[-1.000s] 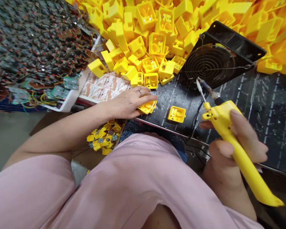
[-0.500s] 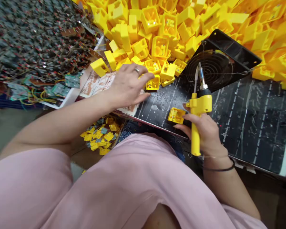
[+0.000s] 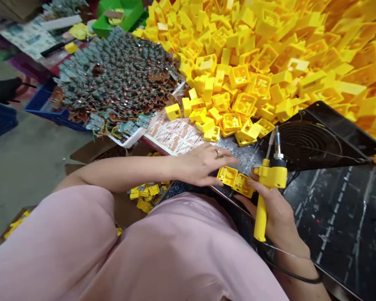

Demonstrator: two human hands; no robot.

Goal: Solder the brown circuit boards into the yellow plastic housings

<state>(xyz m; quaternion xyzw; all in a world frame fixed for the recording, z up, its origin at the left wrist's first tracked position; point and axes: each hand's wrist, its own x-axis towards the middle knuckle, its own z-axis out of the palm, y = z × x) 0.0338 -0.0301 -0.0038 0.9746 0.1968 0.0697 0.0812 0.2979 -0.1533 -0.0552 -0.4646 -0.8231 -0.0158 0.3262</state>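
Note:
My right hand [image 3: 274, 205] is wrapped round the handle of a yellow soldering gun [image 3: 271, 177], its metal tip pointing up and away from me. Thumb and fingers of that hand also reach a small open yellow plastic housing [image 3: 243, 185] on the black bench mat. A second yellow plastic housing [image 3: 227, 175] lies right beside it, open side up. My left hand [image 3: 203, 163], with a ring on one finger, has its thumb and fingers around this second housing. How firmly it grips is hard to see.
A big heap of yellow housings [image 3: 225, 83] covers the back of the bench. A black fan [image 3: 316, 138] with a wire grille stands at right. Piled circuit boards [image 3: 119, 79] fill the left side, near a green bin [image 3: 119, 16]. Below the edge is a box of yellow parts [image 3: 147, 194].
My left hand has moved from the heap's edge toward my right hand, bringing a yellow housing beside the other one. The view has swung left. My right hand still holds the soldering gun.

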